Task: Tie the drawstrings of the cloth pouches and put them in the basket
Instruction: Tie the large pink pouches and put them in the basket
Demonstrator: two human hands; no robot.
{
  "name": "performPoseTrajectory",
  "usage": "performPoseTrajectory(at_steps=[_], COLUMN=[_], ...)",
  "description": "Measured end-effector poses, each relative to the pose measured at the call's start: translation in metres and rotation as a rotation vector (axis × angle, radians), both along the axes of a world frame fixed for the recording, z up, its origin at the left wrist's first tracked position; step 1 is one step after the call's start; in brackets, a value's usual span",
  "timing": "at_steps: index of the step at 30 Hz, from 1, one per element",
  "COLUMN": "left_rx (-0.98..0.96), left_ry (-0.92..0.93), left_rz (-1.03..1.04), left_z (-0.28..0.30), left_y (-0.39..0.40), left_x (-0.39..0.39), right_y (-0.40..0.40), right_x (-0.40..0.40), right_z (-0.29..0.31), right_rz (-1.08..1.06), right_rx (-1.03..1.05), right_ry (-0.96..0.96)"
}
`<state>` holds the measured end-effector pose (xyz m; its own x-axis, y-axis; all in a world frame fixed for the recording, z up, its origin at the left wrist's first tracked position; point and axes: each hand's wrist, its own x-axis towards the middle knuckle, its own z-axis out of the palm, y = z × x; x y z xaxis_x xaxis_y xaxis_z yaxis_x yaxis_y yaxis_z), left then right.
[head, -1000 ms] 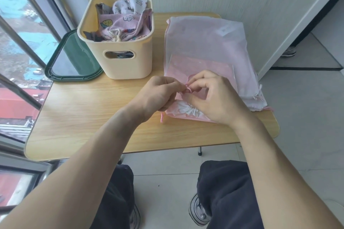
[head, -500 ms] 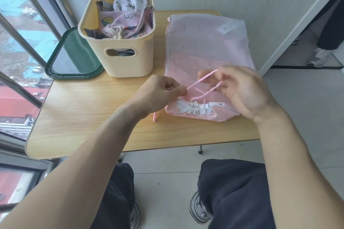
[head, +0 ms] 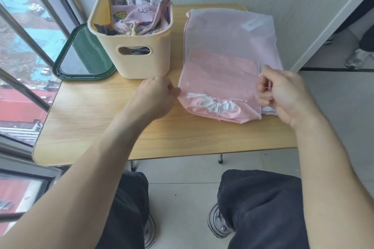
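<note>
Both hands are curled into fists at either side of the pink pouch (head: 218,79), which lies flat on the wooden table (head: 101,119), its mouth gathered tight. Left hand (head: 155,97) pinches the drawstring at the pouch's left edge; right hand (head: 283,95) grips the drawstring's other end at the right edge. Behind them, the cream basket (head: 141,62) holds tied pouches.

Bare table (head: 97,127) lies before the basket (head: 141,60).

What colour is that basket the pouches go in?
Pale cream-yellow; the basket shows best in the head view, beside a dark green tray.
</note>
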<state>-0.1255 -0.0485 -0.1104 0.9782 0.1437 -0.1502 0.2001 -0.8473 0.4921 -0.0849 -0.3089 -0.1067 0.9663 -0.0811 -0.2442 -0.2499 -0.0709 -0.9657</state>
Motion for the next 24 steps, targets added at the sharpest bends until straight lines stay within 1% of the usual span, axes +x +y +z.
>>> performPoseTrajectory(at_steps=[2,3,4,5,6,7,9,10,13,15,16,18,19,20,21,22,23,24], left_rx=[0.046,0.049,0.041,0.02,-0.028,-0.07,-0.101,-0.103,-0.1,-0.104,-0.114,-0.124,-0.126,-0.129,-0.14,-0.154,-0.163,-0.164], left_ry=[-0.268,-0.406,-0.494,-0.516,-0.475,-0.389,-0.218,-0.173,-0.152,-0.163,-0.14,-0.047,-0.005,0.01,-0.005,-0.034,-0.061,-0.078], left_rz=[-0.016,-0.061,-0.134,-0.242,-0.361,-0.457,-0.569,-0.598,-0.625,-0.608,-0.597,-0.619,-0.63,-0.636,-0.636,-0.626,-0.614,-0.599], left_z=[-0.006,-0.006,-0.007,-0.007,-0.007,-0.007,-0.008,-0.009,-0.013,-0.016,-0.016,-0.014,-0.013,-0.012,-0.011,-0.011,-0.012,-0.014], left_y=[-0.015,-0.022,-0.029,-0.034,-0.038,-0.04,-0.04,-0.038,-0.034,-0.033,-0.032,-0.03,-0.029,-0.028,-0.027,-0.026,-0.027,-0.027], left_x=[-0.006,-0.008,-0.009,-0.009,-0.01,-0.012,-0.014,-0.014,-0.012,-0.011,-0.011,-0.012,-0.013,-0.013,-0.013,-0.013,-0.013,-0.013], right_y=[0.008,0.012,0.016,0.019,0.021,0.023,0.024,0.022,0.009,-0.003,-0.01,-0.024,-0.028,-0.028,-0.026,-0.021,-0.015,-0.008], right_x=[-0.002,-0.004,-0.005,-0.006,-0.007,-0.007,-0.006,-0.005,0.001,0.005,0.007,0.011,0.01,0.007,0.003,-0.003,-0.009,-0.016], right_z=[-0.005,-0.006,-0.007,-0.008,-0.008,-0.008,-0.007,-0.006,-0.002,0.0,0.0,-0.001,-0.002,0.0,0.003,0.008,0.012,0.014], right_rz=[0.082,0.136,0.19,0.23,0.255,0.265,0.251,0.238,0.18,0.096,0.044,-0.064,-0.124,-0.172,-0.176,-0.116,0.013,0.193], right_rx=[-0.135,-0.189,-0.237,-0.281,-0.314,-0.328,-0.295,-0.295,-0.316,-0.262,-0.281,-0.479,-0.577,-0.621,-0.615,-0.592,-0.556,-0.521], right_ry=[-0.024,-0.019,-0.01,-0.005,-0.003,-0.002,-0.007,-0.021,-0.06,-0.055,-0.057,-0.087,-0.135,-0.22,-0.328,-0.431,-0.512,-0.536])
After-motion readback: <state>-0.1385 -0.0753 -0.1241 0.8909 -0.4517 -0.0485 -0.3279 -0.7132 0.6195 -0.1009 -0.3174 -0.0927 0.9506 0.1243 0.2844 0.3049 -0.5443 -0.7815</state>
